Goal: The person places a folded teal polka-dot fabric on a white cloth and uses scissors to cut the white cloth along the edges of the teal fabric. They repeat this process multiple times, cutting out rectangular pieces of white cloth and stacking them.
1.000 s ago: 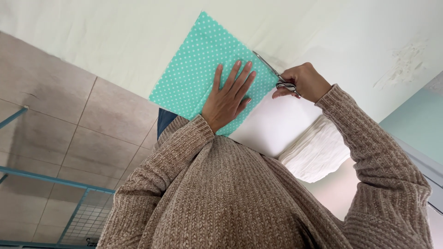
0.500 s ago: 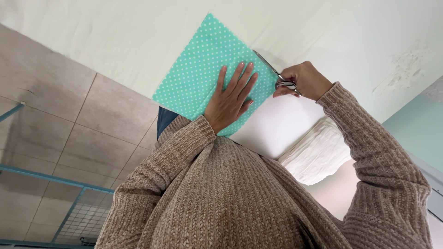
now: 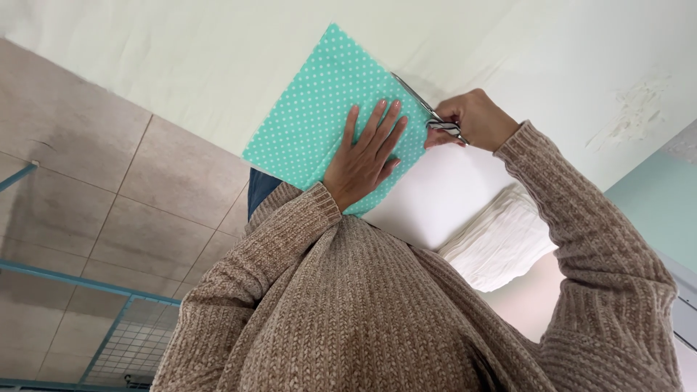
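A teal sheet with white polka dots lies on a white table top. My left hand presses flat on the sheet's near right part, fingers spread. My right hand grips metal scissors whose blades run along the sheet's right edge. Both arms wear a brown knitted sweater.
A sheet of white paper lies under and beside the teal sheet. A stack of crinkled white fabric sits at the right. Tiled floor shows at the left, with a blue metal frame and wire grid.
The scissors have moved a little further along the sheet's right edge. My left hand stays pressed on the sheet.
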